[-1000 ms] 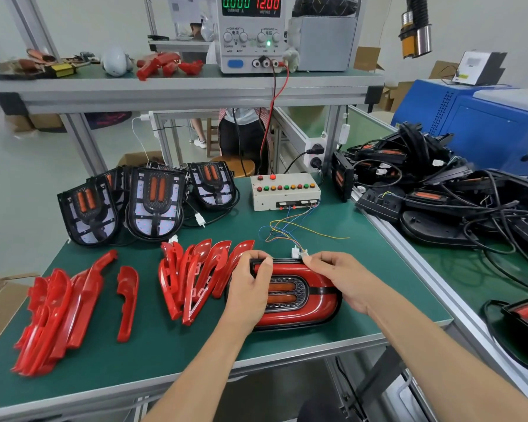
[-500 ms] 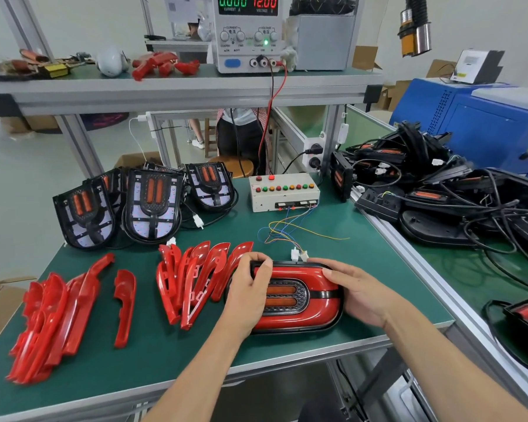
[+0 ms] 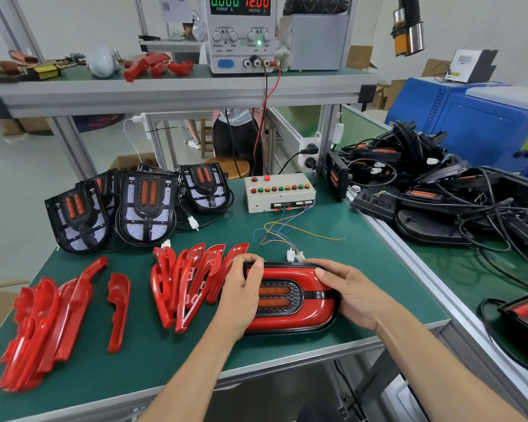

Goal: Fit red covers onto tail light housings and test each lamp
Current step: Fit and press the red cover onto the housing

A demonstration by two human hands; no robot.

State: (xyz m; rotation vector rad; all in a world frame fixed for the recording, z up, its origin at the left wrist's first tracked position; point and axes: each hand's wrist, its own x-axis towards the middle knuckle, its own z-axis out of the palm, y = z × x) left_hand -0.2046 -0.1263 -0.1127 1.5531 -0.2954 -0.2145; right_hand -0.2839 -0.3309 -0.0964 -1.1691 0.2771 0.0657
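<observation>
A tail light (image 3: 290, 300) with its red cover fitted lies flat near the front edge of the green bench. My left hand (image 3: 241, 295) grips its left end, fingers curled over the top rim. My right hand (image 3: 352, 295) grips its right end with the thumb on the red cover. Its white connector (image 3: 294, 256) sits just behind it on coloured wires leading to the beige test box (image 3: 279, 193). Loose red covers (image 3: 192, 278) fan out to the left, with another pile (image 3: 43, 324) at far left. Bare black housings (image 3: 145, 210) stand at the back left.
A power supply (image 3: 241, 32) reading 0.000 and 12.00 stands on the upper shelf. A heap of black lamps and cables (image 3: 439, 196) fills the bench to the right. A blue machine (image 3: 482, 117) stands behind it. Someone stands beyond the bench.
My right hand left the white connector behind the lamp and slid down onto the lamp's right end. My left hand stayed on the left end.
</observation>
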